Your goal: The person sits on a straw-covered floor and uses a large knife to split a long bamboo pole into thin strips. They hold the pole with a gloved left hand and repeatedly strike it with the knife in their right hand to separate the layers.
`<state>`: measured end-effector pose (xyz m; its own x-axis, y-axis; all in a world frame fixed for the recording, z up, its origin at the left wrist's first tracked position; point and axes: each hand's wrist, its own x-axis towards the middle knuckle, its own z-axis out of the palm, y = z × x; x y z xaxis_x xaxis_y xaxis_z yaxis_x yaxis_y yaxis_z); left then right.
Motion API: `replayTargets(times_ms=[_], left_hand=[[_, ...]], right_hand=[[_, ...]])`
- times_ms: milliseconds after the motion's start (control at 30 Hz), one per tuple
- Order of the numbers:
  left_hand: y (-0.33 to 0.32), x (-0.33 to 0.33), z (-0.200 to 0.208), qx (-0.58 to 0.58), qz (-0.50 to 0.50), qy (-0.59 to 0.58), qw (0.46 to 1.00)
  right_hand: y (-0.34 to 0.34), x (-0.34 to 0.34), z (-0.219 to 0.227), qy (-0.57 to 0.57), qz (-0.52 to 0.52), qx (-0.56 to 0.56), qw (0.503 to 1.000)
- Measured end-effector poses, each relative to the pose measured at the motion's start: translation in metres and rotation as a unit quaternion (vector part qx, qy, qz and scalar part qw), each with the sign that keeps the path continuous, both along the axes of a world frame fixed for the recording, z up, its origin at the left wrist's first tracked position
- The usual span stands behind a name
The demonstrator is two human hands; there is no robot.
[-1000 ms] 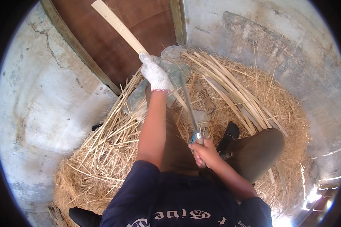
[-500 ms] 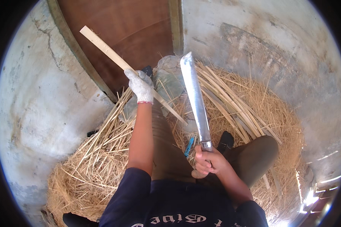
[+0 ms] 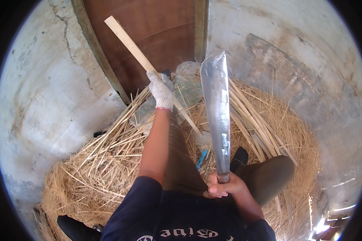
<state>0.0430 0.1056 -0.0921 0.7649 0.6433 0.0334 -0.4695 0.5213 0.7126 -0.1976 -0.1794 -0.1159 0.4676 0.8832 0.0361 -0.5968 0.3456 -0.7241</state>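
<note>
My left hand (image 3: 161, 90), in a white knit glove with a red cuff edge, is closed round a long flat pale strip of wood or bamboo (image 3: 129, 44). The strip slants from the upper left down past the glove toward my lap. Bare, my right hand (image 3: 224, 185) grips the handle of a machete (image 3: 217, 108). Its broad metal blade points up and away from me, with the flat side showing. A clear gap lies between the blade and the strip. Most of the handle is hidden by my fingers.
Long split strips (image 3: 255, 118) lie in a bundle right of the blade, more strips (image 3: 120, 120) to the left. Shavings (image 3: 92, 180) cover the floor around my legs. A blue tool-like object (image 3: 201, 159) lies between them. Ahead are a brown door (image 3: 149, 28) and grey walls (image 3: 277, 36).
The machete has turned so that more of its flat blade shows, and my right hand sits slightly lower. The view has shifted a little; the left hand keeps its hold on the strip.
</note>
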Motion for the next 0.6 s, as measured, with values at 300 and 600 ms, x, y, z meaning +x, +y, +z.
replayTargets(times_ms=[300, 600], left_hand=[[0.002, 0.004, -0.001, 0.019, -0.001, -0.007, 1.000], [-0.022, -0.040, 0.011, 0.074, -0.097, 0.011, 0.992]], right_hand=[[-0.001, -0.002, 0.004, 0.021, 0.017, -0.009, 1.000], [0.001, 0.002, -0.001, -0.001, 0.002, -0.042, 0.999]])
